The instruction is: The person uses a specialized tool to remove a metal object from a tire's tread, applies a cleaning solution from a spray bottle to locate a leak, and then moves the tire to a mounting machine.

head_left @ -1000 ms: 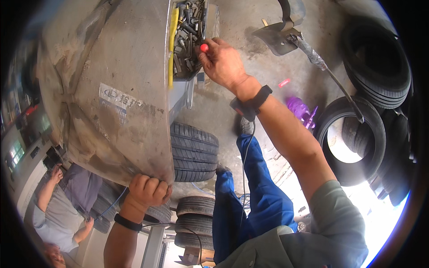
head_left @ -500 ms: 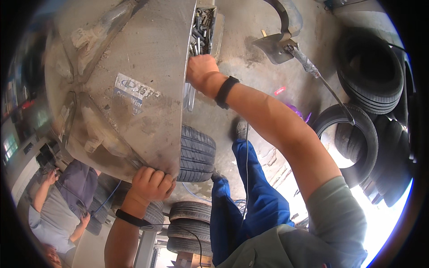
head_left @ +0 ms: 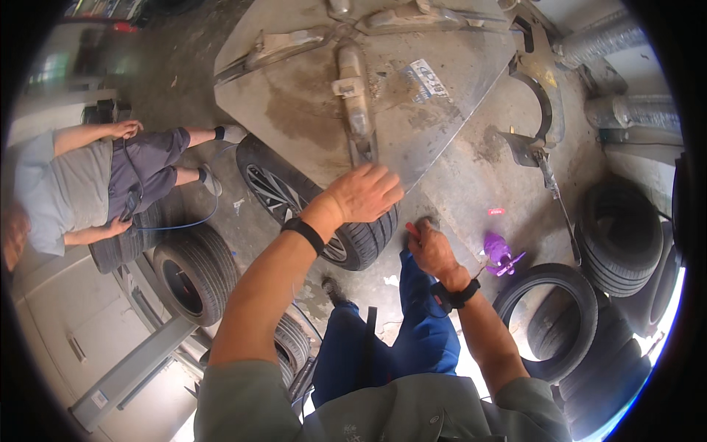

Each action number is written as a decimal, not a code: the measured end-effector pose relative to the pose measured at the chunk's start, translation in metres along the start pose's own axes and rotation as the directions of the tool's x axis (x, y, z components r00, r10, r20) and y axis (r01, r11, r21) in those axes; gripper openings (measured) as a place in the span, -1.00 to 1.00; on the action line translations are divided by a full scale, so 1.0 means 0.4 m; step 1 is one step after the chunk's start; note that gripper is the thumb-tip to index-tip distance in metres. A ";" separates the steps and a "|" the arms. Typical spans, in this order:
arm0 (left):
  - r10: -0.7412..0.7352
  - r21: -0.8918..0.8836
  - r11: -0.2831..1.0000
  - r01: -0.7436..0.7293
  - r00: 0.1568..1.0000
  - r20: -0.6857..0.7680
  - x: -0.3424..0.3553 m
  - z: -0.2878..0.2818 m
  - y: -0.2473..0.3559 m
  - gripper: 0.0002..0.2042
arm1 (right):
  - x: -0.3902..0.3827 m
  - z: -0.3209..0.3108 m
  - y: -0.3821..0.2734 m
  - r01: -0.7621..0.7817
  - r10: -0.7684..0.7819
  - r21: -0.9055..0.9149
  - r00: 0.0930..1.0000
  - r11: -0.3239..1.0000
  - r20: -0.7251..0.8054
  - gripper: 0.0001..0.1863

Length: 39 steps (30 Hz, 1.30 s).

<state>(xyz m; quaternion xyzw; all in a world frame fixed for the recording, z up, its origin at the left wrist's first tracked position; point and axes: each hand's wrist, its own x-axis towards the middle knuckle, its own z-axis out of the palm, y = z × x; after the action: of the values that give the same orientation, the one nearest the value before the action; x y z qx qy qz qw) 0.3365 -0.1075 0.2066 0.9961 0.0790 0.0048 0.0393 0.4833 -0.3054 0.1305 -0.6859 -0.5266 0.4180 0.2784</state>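
My left hand [head_left: 359, 194] rests on the near corner of a large, dirty metal turntable plate [head_left: 294, 103], its fingers curled over the edge beside a sliding clamp jaw [head_left: 353, 103]. A wheel with a tyre and dark spokes [head_left: 276, 195] stands beneath that corner, partly covered by the plate and my left forearm. Lower and to the right, my right hand [head_left: 436, 254] is closed round a tool with a red handle [head_left: 413, 230]. Its working end is hidden or too small to make out.
A curved metal arm [head_left: 541, 96] with a shovel-shaped blade stands at right. Tyres [head_left: 549, 274] are piled at right, more [head_left: 195, 272] at left. Another person [head_left: 81, 177] holds a device with a blue hose. A purple item [head_left: 501, 254] lies on the floor.
The view has swung, putting the turntable farther ahead. My right hand has left the box of sockets and tools at the plate's side and now holds the red-handled tool. My left hand remains on the plate.
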 end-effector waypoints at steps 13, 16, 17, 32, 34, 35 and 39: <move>-0.639 -0.725 0.530 0.440 0.769 0.000 -0.693 -0.262 0.605 -0.70 | -0.463 0.332 -0.479 0.538 -0.403 -0.222 0.796 0.813 0.452 -0.93; -0.693 -0.682 0.534 0.500 0.721 -0.014 -0.903 -0.358 0.645 -0.64 | -0.526 0.463 -0.636 0.338 -0.293 -0.038 0.861 0.940 0.416 -0.84; -0.692 -0.688 0.533 0.492 0.722 -0.019 -0.963 -0.367 0.654 -0.64 | -0.537 0.488 -0.690 0.317 -0.258 -0.060 0.856 0.947 0.448 -0.83; -0.970 -0.906 -0.008 0.423 0.215 0.110 -1.218 -0.490 0.455 -0.77 | -0.304 0.564 -0.994 -0.421 0.150 0.867 0.907 0.268 0.394 -0.76; -0.970 -0.951 -0.132 0.278 0.162 0.182 -1.189 -0.529 0.400 -0.78 | -0.261 0.564 -1.019 -0.390 0.129 0.888 0.921 0.243 0.369 -0.75; -0.971 -0.954 -0.145 0.262 0.149 0.189 -1.185 -0.531 0.372 -0.77 | -0.241 0.565 -1.027 -0.388 0.107 0.896 0.921 0.214 0.374 -0.75; -0.955 -0.945 -0.201 0.258 0.162 0.248 -1.154 -0.537 0.278 -0.77 | -0.170 0.553 -1.050 -0.372 0.127 0.910 0.927 0.182 0.354 -0.74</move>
<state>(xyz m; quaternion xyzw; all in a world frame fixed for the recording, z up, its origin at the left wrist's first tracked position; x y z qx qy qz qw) -0.1054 -0.2731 0.4281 0.4731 0.6105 0.3467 0.5323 0.0793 -0.2611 0.3851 -0.3956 -0.0582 0.7578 0.5157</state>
